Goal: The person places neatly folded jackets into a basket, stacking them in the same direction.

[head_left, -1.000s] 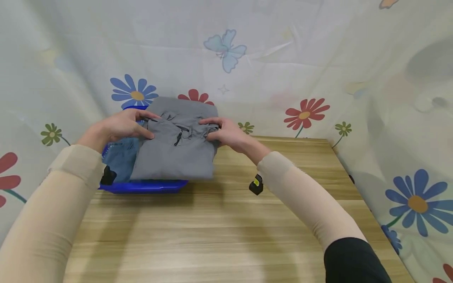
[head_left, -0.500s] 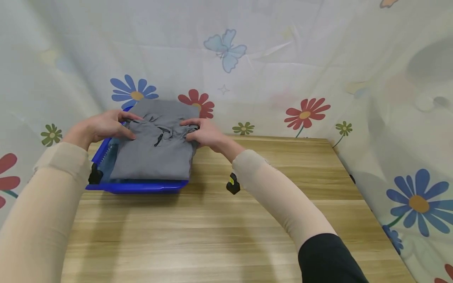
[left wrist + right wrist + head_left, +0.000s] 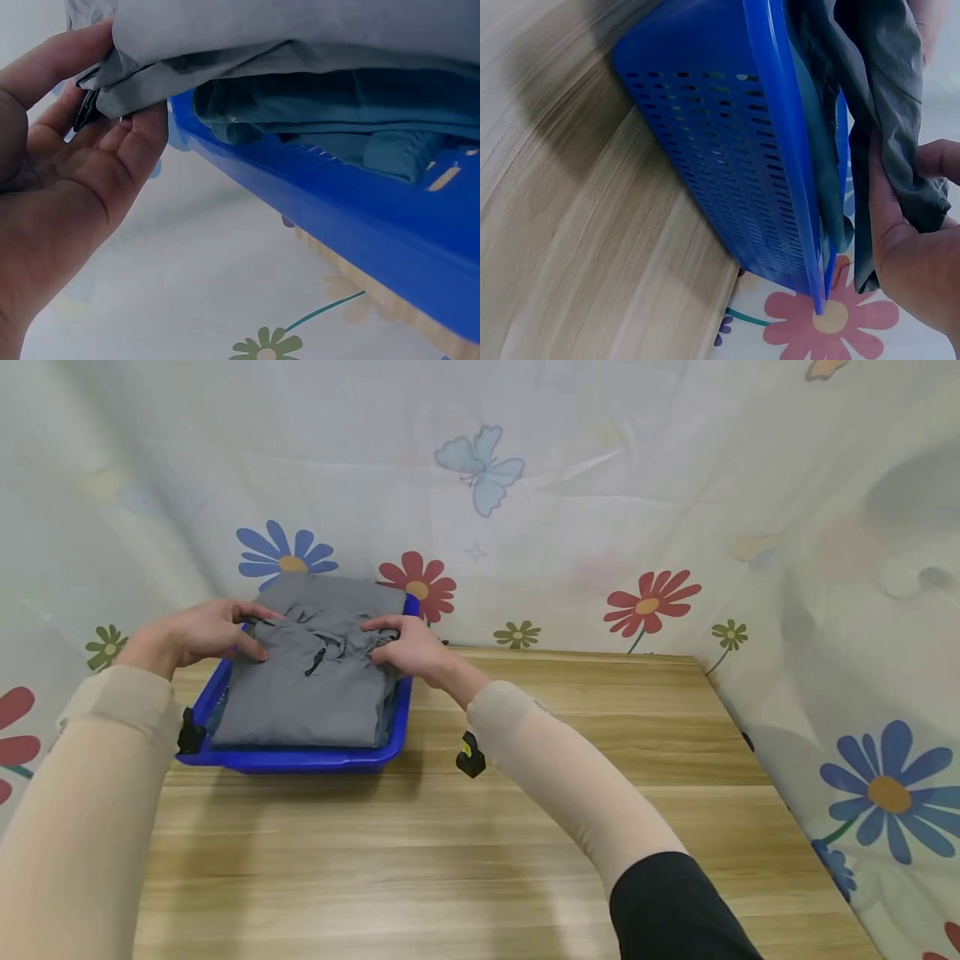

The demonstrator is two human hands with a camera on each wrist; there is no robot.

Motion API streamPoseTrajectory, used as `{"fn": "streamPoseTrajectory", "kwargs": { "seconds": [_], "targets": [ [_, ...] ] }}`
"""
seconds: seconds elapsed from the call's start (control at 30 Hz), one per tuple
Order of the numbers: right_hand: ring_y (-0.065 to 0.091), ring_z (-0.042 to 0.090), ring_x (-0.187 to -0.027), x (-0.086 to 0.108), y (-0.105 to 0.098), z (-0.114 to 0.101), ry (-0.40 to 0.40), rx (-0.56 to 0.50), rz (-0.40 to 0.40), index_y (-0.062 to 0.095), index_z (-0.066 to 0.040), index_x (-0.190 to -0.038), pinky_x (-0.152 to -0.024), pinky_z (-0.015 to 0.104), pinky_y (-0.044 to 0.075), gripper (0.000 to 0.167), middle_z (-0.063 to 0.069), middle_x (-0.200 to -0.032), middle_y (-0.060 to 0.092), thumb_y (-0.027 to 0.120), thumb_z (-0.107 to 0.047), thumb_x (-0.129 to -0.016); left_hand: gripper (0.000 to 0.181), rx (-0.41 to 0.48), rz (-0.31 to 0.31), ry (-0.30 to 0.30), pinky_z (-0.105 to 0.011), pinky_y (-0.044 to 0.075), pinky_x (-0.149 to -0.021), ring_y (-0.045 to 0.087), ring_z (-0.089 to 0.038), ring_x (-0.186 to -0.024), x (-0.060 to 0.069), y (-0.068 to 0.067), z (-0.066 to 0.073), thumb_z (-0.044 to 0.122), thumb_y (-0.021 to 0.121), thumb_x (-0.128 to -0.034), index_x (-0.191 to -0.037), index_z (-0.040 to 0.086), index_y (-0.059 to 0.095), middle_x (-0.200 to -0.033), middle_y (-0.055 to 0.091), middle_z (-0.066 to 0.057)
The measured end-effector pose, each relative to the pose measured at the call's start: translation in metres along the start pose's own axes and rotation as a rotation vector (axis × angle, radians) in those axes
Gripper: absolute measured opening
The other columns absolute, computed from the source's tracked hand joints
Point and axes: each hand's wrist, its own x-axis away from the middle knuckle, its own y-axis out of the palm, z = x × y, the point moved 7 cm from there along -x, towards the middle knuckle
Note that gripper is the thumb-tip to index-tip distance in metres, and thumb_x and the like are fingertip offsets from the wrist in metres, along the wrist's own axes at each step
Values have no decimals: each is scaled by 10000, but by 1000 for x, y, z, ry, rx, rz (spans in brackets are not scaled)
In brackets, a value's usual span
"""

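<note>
A folded grey garment (image 3: pixel 303 693) with gathered fabric and a short black cord or zip pull lies over the blue basket (image 3: pixel 322 760). My left hand (image 3: pixel 206 633) grips its left edge, thumb above and fingers beneath, as the left wrist view shows. At the opposite edge my right hand (image 3: pixel 412 647) pinches the cloth between thumb and fingers. Folded blue denim (image 3: pixel 322 105) sits in the basket below the grey garment. In the left wrist view a gap shows between the two at the near side of the fold.
The basket has slotted walls (image 3: pixel 720 127) and stands at the left back of a wooden table (image 3: pixel 480 852). Behind the table hangs a pale curtain (image 3: pixel 570 527) with flower prints. Black camera mounts (image 3: pixel 471 756) sit on both wrists.
Both hands have carried the grey garment leftward and slightly down, until it is over the basket. The denim, partly visible before, is now mostly covered in the head view.
</note>
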Motion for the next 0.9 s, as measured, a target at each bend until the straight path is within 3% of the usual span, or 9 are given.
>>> {"fn": "streamPoseTrajectory", "kwargs": {
  "seconds": [0.17, 0.27, 0.4, 0.57, 0.63, 0.73, 0.9],
  "targets": [
    [449, 154, -596, -3, 2, 1, 5, 18, 18, 654, -137, -1386, -652, 330, 490, 473, 83, -1476, 457, 670, 10, -937, 732, 15, 1, -7, -620, 381, -1075, 203, -510, -1456, 1, -1, 0, 17, 696, -955, -1575, -26, 308, -1640, -22, -339],
    [383, 150, -565, -4, 2, 1, 5, 24, 24, 656, -142, -1384, -625, 359, 456, 472, 73, -1443, 476, 673, 11, -938, 734, 18, 2, -6, -645, 351, -1086, 181, -524, -1461, 1, -2, 0, 13, 691, -957, -1577, -26, 301, -1641, -41, -337],
    [489, 171, -720, -5, 1, 0, -22, 85, 23, 644, -116, -1393, -668, 348, 483, 469, 81, -1446, 510, 690, 0, -940, 728, 2, 3, -11, -679, 293, -1103, 149, -539, -1465, 2, -4, -1, 12, 682, -961, -1576, -23, 293, -1643, -66, -333],
    [576, 212, -1120, -6, -8, -1, -179, 467, 50, 642, -52, -1356, -906, 278, 480, 401, 97, -1367, 612, 701, -180, -980, 726, -10, 90, -18, -681, 261, -1120, 175, -578, -1442, 6, -13, -5, 72, 617, -1019, -1608, 10, 198, -1634, -74, -352],
    [572, 241, -1169, -4, -16, 0, -230, 579, 81, 642, -31, -1340, -940, 292, 463, 397, 118, -1312, 642, 667, -243, -1005, 715, -1, 144, -26, -674, 250, -1128, 204, -598, -1421, 9, -18, -6, 127, 577, -1051, -1617, 13, 155, -1629, -57, -366],
    [589, 292, -1153, -2, -28, 6, -245, 592, 107, 638, -1, -1325, -952, 345, 469, 379, 146, -1292, 651, 610, -249, -1040, 690, -11, 186, -42, -674, 247, -1128, 224, -616, -1398, 12, -21, -6, 198, 534, -1077, -1612, -7, 150, -1621, -25, -382],
    [594, 326, -1200, 5, -44, 17, -232, 603, 95, 631, 48, -1305, -1012, 367, 464, 359, 185, -1306, 645, 588, -181, -1032, 660, -76, 181, -37, -708, 244, -1109, 209, -612, -1402, 10, -14, 1, 255, 520, -1083, -1592, -20, 201, -1599, 78, -405]
  ]
}}
